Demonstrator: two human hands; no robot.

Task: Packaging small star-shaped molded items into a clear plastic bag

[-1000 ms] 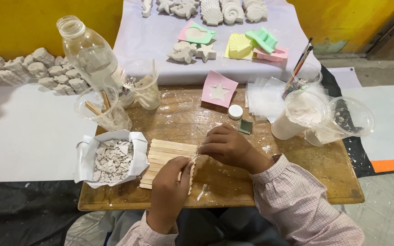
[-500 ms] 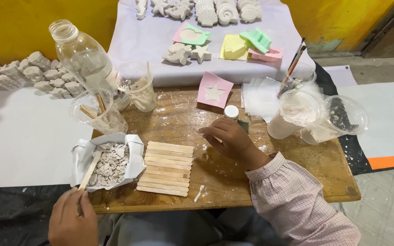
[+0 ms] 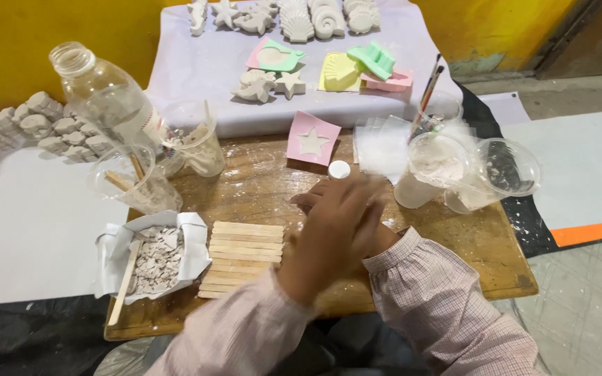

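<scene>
Both hands meet over the worn wooden board — the left hand blurred across the right hand, so I cannot tell their grip. Beside them lies the row of pale wooden sticks. A careless sweep could knock the small white cap — or tip the clear plastic cup of white powder. The pink square star mould sits just beyond.

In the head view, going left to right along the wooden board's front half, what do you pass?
Wooden stick leaning out of the white tray of plaster bits → row of flat wooden sticks → the two hands, left hand blurred over the right hand → bare board.
</scene>
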